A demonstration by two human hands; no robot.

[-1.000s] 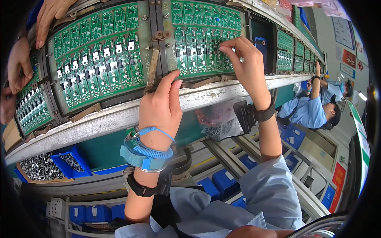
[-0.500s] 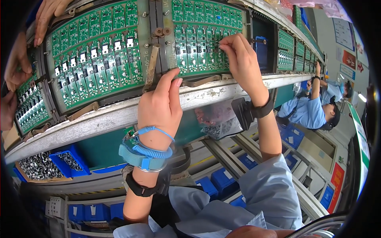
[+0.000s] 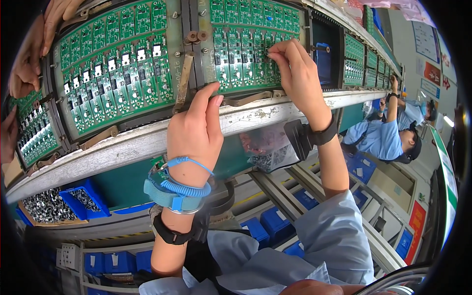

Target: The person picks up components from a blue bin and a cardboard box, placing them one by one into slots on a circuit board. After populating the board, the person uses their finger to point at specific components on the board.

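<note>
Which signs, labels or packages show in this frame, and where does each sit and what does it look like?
White wall chart: upper right, rectangular, pale with fine lines.
Red wall signs: below the chart, small rectangles.
Red panel: lower right, upright.
Clear plastic bag: under the conveyor rail, holding small metal parts.

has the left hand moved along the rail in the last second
Yes, slightly. The left hand has crept up the metal rail, its fingertips closer to the green board panel.
</note>
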